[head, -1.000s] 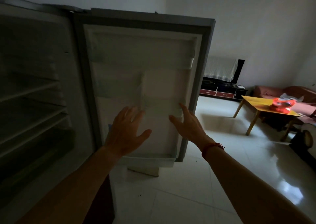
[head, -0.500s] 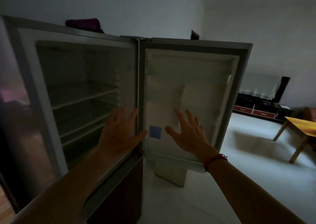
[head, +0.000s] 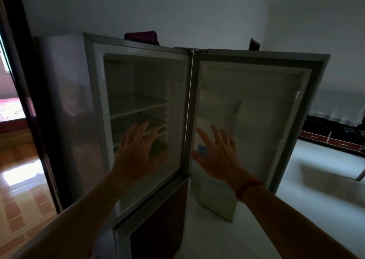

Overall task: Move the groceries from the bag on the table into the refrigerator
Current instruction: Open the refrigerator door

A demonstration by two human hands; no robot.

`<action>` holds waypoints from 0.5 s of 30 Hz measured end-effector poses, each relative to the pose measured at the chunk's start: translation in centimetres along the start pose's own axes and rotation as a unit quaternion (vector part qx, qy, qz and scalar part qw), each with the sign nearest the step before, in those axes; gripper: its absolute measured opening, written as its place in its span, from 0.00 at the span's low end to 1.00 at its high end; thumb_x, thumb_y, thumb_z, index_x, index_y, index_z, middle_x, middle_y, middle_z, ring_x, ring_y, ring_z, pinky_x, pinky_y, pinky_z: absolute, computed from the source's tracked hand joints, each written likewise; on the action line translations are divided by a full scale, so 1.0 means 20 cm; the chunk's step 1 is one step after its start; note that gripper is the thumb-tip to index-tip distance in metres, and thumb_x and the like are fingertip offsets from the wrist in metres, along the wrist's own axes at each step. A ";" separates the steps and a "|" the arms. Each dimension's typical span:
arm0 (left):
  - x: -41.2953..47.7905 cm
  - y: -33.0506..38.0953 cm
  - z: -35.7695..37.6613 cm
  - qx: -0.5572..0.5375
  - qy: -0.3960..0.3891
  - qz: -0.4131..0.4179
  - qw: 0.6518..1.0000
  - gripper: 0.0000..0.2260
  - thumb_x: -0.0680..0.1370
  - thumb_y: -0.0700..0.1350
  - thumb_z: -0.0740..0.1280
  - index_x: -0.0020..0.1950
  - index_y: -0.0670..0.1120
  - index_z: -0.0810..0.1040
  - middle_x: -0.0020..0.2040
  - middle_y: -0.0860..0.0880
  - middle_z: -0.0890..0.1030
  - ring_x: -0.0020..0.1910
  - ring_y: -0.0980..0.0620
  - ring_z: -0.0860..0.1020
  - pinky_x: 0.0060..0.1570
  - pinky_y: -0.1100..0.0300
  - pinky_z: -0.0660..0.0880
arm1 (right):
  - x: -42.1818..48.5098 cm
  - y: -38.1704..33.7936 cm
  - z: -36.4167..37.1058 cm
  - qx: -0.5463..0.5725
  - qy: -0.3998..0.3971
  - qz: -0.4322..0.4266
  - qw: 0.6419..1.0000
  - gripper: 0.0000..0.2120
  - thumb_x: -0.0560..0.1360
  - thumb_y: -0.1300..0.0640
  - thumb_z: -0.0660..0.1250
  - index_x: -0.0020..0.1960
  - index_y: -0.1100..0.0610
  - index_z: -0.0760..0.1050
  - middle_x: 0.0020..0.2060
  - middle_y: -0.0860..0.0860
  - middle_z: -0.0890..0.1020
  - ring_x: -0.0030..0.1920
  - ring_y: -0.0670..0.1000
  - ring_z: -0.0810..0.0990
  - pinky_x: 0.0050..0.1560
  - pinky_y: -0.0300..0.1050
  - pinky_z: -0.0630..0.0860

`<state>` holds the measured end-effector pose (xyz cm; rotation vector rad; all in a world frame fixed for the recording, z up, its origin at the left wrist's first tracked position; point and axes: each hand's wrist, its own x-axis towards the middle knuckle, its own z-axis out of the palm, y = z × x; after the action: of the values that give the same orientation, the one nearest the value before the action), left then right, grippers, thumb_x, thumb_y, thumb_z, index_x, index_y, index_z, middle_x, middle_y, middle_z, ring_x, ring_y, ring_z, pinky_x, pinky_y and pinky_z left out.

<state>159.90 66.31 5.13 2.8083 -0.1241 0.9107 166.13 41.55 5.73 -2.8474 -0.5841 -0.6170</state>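
Straight ahead, a tall silver-grey metal refrigerator [head: 65,120], upright with its long axis vertical, open front facing the camera, and the white-lined upper door [head: 256,120] swung wide to the right. Inside, dim white shelves [head: 138,108]; below, a shut dark red lower door [head: 158,219]. Left hand [head: 136,156] and right hand [head: 215,156] raised before it, fingers spread wide, holding nothing.

maroon bundle [head: 141,37], perhaps cloth, top centre | low dark cabinet [head: 333,138] far right | dark doorframe [head: 25,93] left
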 end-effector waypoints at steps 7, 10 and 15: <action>0.01 0.03 0.02 0.013 -0.008 0.002 1.000 0.38 0.73 0.72 0.51 0.77 0.51 0.60 0.78 0.42 0.59 0.76 0.37 0.57 0.71 0.37 0.60 | -0.01 0.03 0.00 -0.007 0.001 -0.003 1.000 0.37 0.74 0.28 0.50 0.78 0.39 0.44 0.79 0.56 0.49 0.78 0.63 0.50 0.74 0.65 0.53; 0.03 0.09 0.05 0.019 -0.016 0.007 1.000 0.38 0.72 0.71 0.53 0.76 0.51 0.61 0.77 0.42 0.60 0.75 0.38 0.59 0.70 0.39 0.60 | -0.01 0.09 0.00 -0.007 0.008 0.002 1.000 0.37 0.74 0.28 0.51 0.78 0.39 0.45 0.79 0.56 0.51 0.77 0.62 0.51 0.74 0.64 0.55; 0.09 0.24 0.09 0.009 -0.017 0.007 1.000 0.40 0.71 0.71 0.51 0.77 0.49 0.62 0.78 0.44 0.59 0.76 0.39 0.58 0.70 0.41 0.60 | -0.04 0.23 -0.03 -0.019 0.014 0.017 1.000 0.39 0.71 0.26 0.45 0.78 0.40 0.47 0.79 0.56 0.53 0.76 0.61 0.55 0.73 0.63 0.57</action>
<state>161.66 61.25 5.53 2.8436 -0.1403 0.8731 167.11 37.04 5.61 -2.8727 -0.5255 -0.6668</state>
